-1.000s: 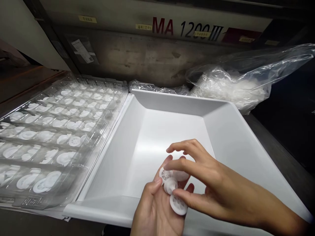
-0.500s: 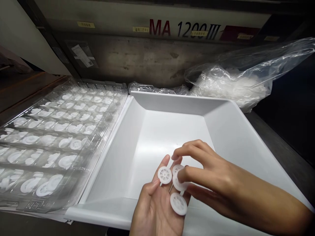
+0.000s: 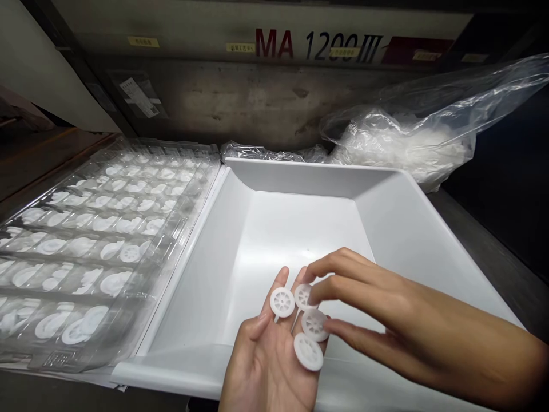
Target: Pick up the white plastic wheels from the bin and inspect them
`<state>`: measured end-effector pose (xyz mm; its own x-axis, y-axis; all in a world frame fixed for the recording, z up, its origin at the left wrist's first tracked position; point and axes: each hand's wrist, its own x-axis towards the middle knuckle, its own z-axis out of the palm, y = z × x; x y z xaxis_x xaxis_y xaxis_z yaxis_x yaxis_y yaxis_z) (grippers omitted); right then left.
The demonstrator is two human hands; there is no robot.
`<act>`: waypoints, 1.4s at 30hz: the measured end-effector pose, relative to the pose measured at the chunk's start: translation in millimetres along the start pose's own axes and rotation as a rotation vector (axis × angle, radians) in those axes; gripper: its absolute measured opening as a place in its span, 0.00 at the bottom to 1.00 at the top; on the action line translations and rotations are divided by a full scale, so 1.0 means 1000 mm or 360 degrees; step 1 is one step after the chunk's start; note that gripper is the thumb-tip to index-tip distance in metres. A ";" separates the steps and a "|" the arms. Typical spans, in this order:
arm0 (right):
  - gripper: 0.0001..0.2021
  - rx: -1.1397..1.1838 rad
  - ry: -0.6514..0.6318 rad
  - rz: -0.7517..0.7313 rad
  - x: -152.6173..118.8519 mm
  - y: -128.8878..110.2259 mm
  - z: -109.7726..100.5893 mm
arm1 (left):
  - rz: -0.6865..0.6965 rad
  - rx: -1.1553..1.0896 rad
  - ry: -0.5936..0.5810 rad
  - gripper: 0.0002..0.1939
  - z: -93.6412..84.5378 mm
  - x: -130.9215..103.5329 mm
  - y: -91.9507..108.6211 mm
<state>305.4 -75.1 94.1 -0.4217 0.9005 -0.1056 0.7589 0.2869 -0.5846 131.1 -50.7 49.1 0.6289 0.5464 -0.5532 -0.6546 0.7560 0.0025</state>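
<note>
Since a second ago the four white wheels have spread flat on the open left hand, over the white tray at 6 o'clock. The right hand pinches one wheel, now separated for handling.

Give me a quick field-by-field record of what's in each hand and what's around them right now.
left hand: palm up, open, four small white wheels lying on the fingers
right hand: fingertips touching one of the wheels
below hands: white bin, no parts visible inside
left of bin: clear tray, pockets filled with white parts
behind bin: plastic bag of white parts
background: machine panel marked MA 1200
</note>
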 end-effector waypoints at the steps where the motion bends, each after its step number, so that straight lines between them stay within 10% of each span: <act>1: 0.11 0.0009 0.0024 0.0011 0.001 0.000 0.000 | -0.0002 -0.0002 -0.0001 0.25 0.000 0.000 0.000; 27: 0.15 0.0054 0.0132 0.0032 0.006 0.002 0.004 | -0.0024 -0.0018 -0.0107 0.28 -0.005 -0.002 0.001; 37: 0.18 -0.0019 0.0303 -0.0056 0.009 0.009 0.006 | -0.0117 0.0068 -0.0618 0.31 -0.025 0.005 0.004; 42: 0.18 0.0044 0.0270 -0.0071 0.009 0.008 0.010 | -0.0129 0.0078 -0.0591 0.32 -0.026 0.005 0.003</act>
<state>302.9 -67.9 80.9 -0.3633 0.9299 0.0566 0.7262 0.3207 -0.6081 121.5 -55.3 25.0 0.7930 0.5706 -0.2137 -0.5812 0.8136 0.0158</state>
